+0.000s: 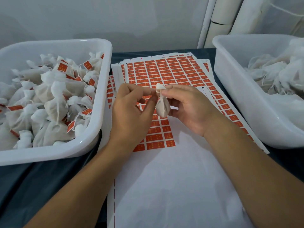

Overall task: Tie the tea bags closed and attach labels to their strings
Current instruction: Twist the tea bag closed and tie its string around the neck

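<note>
Am holding tea bag (162,107) above label sheet (166,71), my right hand (189,106) pinching its neck, my left hand (131,107) pinching string beside neck. Am judging: tying step under way. Next: cinching knot, then peeling label.

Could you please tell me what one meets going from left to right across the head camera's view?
Tub of labelled tea bags → left hand → tea bag held up → right hand → tub of unlabelled bags. The label sheets lie under the hands, between the tubs.
</note>
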`<state>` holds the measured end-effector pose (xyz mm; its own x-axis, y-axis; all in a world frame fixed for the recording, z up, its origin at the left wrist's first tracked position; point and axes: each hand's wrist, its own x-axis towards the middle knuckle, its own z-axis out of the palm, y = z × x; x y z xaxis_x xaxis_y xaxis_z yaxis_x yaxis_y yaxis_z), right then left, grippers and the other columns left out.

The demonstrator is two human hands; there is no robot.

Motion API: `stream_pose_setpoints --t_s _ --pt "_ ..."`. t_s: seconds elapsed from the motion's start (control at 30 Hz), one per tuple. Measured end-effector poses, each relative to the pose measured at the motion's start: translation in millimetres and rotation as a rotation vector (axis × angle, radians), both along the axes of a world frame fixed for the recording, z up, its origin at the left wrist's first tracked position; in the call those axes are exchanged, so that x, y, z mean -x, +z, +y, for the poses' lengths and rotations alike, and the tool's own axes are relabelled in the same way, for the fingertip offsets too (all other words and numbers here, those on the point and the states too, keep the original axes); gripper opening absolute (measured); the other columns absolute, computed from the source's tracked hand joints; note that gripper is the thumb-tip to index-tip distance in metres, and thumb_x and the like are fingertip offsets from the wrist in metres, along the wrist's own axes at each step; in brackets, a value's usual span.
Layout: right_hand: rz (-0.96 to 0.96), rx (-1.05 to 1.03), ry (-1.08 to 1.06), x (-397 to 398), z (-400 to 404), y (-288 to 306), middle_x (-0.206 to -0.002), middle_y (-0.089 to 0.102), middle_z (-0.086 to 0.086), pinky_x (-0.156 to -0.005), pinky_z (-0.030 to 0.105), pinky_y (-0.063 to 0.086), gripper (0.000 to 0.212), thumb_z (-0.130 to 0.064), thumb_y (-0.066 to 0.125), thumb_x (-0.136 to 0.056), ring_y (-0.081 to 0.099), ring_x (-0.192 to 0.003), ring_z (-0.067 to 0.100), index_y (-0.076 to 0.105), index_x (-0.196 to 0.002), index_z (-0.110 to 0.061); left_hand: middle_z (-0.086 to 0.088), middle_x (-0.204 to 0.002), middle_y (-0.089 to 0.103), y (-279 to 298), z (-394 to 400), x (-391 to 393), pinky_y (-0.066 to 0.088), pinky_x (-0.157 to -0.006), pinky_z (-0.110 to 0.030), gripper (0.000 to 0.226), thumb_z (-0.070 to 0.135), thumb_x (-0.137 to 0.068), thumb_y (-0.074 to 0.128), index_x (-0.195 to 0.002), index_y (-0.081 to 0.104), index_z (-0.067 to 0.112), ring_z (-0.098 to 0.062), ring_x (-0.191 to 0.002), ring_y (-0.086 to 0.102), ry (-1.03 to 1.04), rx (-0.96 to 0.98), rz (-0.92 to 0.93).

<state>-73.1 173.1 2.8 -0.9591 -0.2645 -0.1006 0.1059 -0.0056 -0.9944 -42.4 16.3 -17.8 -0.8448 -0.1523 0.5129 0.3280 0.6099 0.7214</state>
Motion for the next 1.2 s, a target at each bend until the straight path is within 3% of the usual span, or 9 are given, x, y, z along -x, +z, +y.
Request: stream_pose_setpoints --t_s 0.1,0.27,0.37,0.47,0.63,0.8,0.97,1.2 --pt "-0.007 -0.004 -0.01 0 0 0 -0.104 0.072 0.003 -0.086 0.033 0.06 0.02 -0.03 0.062 -0.1 0.067 -0.108 0.023 0.076 -0.106 -0.017 0.029 -0.1 0.047 0 0 0 0.048 -0.074 -0.003 0.016 0.026 -0.095 0.072 -0.109 0.074 0.031 0.002 -0.091 0.059 0.0 0.027 0.011" --pt "0.028 -0.059 -0.02 -2 -1 2 -0.102 0.075 0.0 -0.093 0.039 0.06 0.021 -0.031 0.061 -0.101 0.071 -0.104 0.022 0.077 -0.104 -0.019 0.022 -0.1 0.055 2 2 -1 0.042 -0.072 0.003 0.01 0.031 -0.098 0.067 -0.099 0.067 0.041 0.014 -0.099 0.053 -0.028 -0.052 -0.022" --pt "0.106 -0.138 -0.046 -4 -1 2 -0.096 0.077 -0.009 -0.092 0.037 0.06 0.02 -0.033 0.061 -0.101 0.073 -0.1 0.014 0.078 -0.1 -0.025 0.013 -0.098 0.065 4 1 1 0.043 -0.074 -0.001 0.007 0.041 -0.097 0.065 -0.096 0.072 0.041 0.004 -0.094 0.058 -0.036 -0.102 -0.068" --pt "0.131 -0.179 -0.049 -4 -2 0 -0.094 0.077 -0.012 -0.092 0.035 0.06 0.018 -0.034 0.062 -0.1 0.073 -0.099 0.013 0.079 -0.098 -0.028 0.016 -0.094 0.069 6 -1 3 0.045 -0.072 -0.003 0.008 0.039 -0.095 0.067 -0.091 0.07 0.045 -0.003 -0.09 0.062 -0.047 -0.155 -0.112" --pt "0.217 -0.217 -0.089 -5 -5 -4 -0.093 0.076 -0.017 -0.083 0.024 0.061 0.013 -0.035 0.066 -0.098 0.071 -0.096 0.004 0.079 -0.097 -0.032 0.009 -0.1 0.067 4 -4 3 0.042 -0.073 0.003 0.001 0.038 -0.093 0.072 -0.094 0.071 0.039 0.012 -0.094 0.055 0.062 -0.111 -0.086" --pt "0.226 -0.146 -0.148 -6 -10 -6 -0.095 0.076 -0.015 -0.085 0.03 0.062 0.009 -0.032 0.068 -0.097 0.073 -0.097 0.008 0.077 -0.097 -0.034 0.011 -0.101 0.062 7 1 1 0.037 -0.074 0.008 0.006 0.038 -0.093 0.072 -0.09 0.068 0.035 0.017 -0.093 0.053 0.134 -0.09 -0.077" --pt "0.262 -0.168 -0.176 -8 -16 -8 -0.096 0.075 -0.017 -0.083 0.025 0.062 0.01 -0.034 0.064 -0.099 0.071 -0.096 0.005 0.073 -0.101 -0.035 0.005 -0.1 0.065 10 4 -1 0.038 -0.069 0.006 0.01 0.03 -0.095 0.071 -0.086 0.067 0.03 -0.006 -0.082 0.061 0.149 -0.141 -0.092" --pt "0.39 -0.249 -0.206 -10 -19 -10 -0.099 0.07 -0.015 -0.083 0.021 0.06 0.014 -0.035 0.058 -0.103 0.07 -0.095 0.005 0.067 -0.11 -0.027 0.005 -0.096 0.068 6 6 3 0.048 -0.068 -0.004 0.014 0.031 -0.098 0.062 -0.086 0.069 0.028 -0.013 -0.087 0.065 0.058 -0.276 -0.216"
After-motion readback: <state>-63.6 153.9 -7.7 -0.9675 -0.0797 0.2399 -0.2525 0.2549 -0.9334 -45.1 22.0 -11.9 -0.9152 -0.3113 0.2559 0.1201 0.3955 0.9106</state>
